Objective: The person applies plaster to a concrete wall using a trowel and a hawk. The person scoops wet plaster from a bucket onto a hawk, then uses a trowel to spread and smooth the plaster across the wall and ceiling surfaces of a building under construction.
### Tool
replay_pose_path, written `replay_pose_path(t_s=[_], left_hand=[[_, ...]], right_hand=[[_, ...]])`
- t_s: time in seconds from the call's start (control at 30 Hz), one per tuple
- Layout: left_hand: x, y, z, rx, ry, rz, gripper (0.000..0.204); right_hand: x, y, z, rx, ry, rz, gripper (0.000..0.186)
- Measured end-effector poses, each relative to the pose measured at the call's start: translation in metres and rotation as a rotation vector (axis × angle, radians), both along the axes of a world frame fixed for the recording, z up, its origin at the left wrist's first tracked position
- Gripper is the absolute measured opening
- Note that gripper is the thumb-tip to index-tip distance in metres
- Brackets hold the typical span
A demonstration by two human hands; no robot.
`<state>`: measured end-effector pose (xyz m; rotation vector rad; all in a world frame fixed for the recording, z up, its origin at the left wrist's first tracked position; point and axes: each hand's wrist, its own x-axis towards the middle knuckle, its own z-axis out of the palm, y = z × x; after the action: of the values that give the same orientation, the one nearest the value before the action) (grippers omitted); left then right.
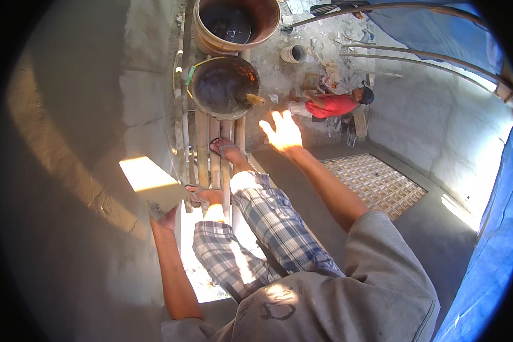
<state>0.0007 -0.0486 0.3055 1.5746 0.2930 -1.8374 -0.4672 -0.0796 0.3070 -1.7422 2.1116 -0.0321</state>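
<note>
My right hand [283,134] is stretched forward, brightly sunlit, its fingers apart and nothing visible in them. Just beyond it, a wooden handle [255,100] sticks out over the rim of a dark round bucket [218,85] holding grey wet mix. Low at the left, my left hand [168,218] is against the grey plastered wall [105,228], beside a bright opening. Its fingers are mostly hidden, so whether it grips anything does not show. My sandalled feet rest on bamboo poles [202,139] below the bucket.
A larger tub [205,34] with dark liquid stands behind the bucket. Down on the floor are a small pail [293,54], scattered debris and a person in a red shirt [330,105]. A patterned lattice panel [376,182] lies to the right. Blue tarp [439,31] hangs along bent poles.
</note>
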Motion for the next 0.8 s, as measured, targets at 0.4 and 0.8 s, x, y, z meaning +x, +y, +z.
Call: replay_pose_path(t_s=[0.4, 0.8], left_hand=[[0.015, -0.048, -0.279, -0.431, 0.462, -0.062, 0.046], [-0.133, -0.186, -0.309, -0.671, 0.439, -0.113, 0.054]], right_hand=[[-0.014, -0.056, -0.136, 0.095, 0.180, 0.133, 0.037], [0.000, -0.100, -0.161, 0.136, 0.555, 0.565, 0.015]])
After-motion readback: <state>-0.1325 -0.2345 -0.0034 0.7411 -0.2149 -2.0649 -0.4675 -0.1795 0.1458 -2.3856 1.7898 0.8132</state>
